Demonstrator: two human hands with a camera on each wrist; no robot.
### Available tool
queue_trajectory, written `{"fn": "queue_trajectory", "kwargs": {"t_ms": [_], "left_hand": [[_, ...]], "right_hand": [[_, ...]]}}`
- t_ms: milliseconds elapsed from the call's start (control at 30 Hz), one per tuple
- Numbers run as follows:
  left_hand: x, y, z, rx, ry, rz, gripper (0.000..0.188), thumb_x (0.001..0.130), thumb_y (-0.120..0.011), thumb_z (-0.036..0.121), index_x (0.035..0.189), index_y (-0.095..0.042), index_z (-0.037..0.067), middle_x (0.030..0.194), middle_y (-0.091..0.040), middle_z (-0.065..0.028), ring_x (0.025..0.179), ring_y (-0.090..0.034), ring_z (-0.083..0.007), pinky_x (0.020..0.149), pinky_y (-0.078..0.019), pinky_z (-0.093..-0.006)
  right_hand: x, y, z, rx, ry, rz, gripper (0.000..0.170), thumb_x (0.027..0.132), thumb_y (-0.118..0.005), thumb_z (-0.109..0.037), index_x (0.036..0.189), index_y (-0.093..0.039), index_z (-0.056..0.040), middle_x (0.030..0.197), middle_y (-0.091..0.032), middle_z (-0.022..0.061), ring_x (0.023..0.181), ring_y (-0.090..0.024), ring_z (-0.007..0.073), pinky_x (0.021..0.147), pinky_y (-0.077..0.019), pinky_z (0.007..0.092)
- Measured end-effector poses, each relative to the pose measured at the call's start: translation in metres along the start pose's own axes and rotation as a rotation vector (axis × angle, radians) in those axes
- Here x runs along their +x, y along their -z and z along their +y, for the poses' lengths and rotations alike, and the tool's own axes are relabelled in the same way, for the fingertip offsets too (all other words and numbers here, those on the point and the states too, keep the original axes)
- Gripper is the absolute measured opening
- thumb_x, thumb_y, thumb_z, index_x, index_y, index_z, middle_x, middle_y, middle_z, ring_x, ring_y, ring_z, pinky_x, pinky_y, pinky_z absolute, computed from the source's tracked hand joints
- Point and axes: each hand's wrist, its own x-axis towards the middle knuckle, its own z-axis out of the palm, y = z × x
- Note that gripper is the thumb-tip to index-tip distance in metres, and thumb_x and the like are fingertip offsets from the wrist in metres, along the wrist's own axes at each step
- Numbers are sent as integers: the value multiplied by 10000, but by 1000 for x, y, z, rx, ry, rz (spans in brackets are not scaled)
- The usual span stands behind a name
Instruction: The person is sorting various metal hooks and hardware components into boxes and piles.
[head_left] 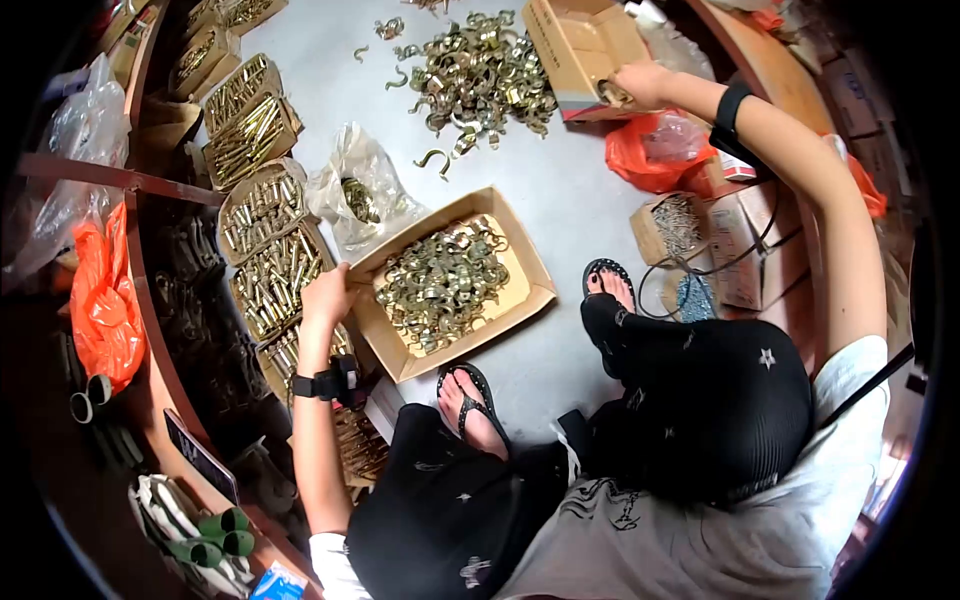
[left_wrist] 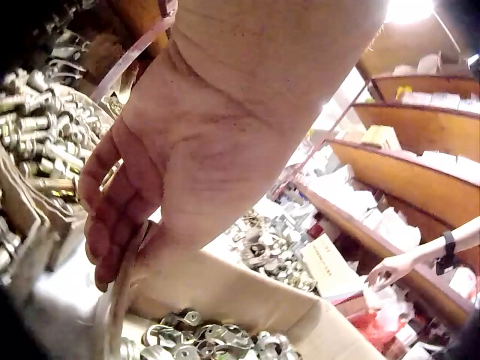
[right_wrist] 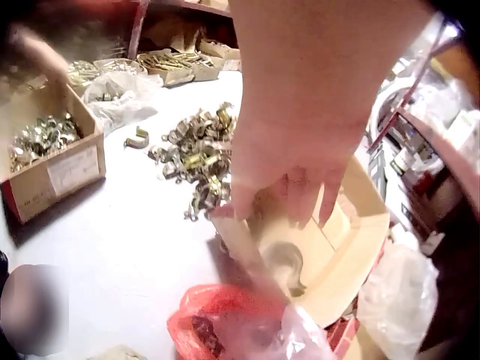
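My left hand grips the left rim of an open cardboard box, fingers outside it in the left wrist view. Inside lies a heap of metal clamps. At the upper right, my right hand holds the near wall of a second cardboard box. In the right wrist view, the thumb of the right hand is at this box's wall and the other fingers reach inside, above a curved metal clamp. A loose pile of clamps lies on the floor beside the second box.
Boxes of bolts line the left side, next to a clear plastic bag with metal parts. Below the second box are a red bag and a small box of screws. One clamp lies apart on the grey floor.
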Motion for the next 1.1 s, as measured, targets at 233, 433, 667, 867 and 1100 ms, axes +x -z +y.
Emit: {"fn": "queue_trajectory", "kwargs": {"t_ms": [233, 433, 667, 867, 1100], "left_hand": [[-3, 98, 10, 306, -13, -129, 355, 830, -648, 359, 1104, -630, 133, 908, -681, -162, 834, -673, -302, 724, -541, -420], [17, 141, 99, 420, -408, 137, 286, 846, -627, 254, 1070, -584, 82, 911, -645, -124, 787, -655, -288, 683, -527, -394], [48, 97, 149, 507, -414, -40, 430, 862, -590, 404, 1098, -563, 46, 935, -647, -141, 842, -650, -297, 731, -522, -404], [75, 62, 162, 433, -746, 156, 585, 804, -635, 260, 1252, -399, -32, 1098, -568, -201, 992, -594, -316, 795, -512, -396], [114, 44, 172, 274, -776, 141, 312, 788, -549, 32, 1096, -516, -11, 881, -616, -181, 776, -633, -352, 703, -524, -427]], "right_hand": [[27, -107, 12, 187, 125, 277, 283, 741, -708, -253, 906, -639, -33, 842, -653, 167, 821, -639, 342, 732, -512, 440], [17, -109, 8, 291, 140, 499, 139, 710, -700, -128, 775, -640, -21, 776, -636, 166, 770, -633, 341, 666, -505, 435], [-62, -7, -21, 104, 188, 470, 75, 699, -664, -70, 716, -640, -2, 819, -620, 135, 739, -640, 306, 670, -515, 395], [-173, 44, -134, 11, 301, 102, 89, 673, -635, -94, 736, -677, -46, 803, -632, 119, 736, -645, 233, 625, -507, 350], [-183, -8, -213, 303, 404, -250, 88, 700, -657, -91, 771, -708, -87, 768, -687, 81, 768, -674, 222, 622, -512, 333]]}}
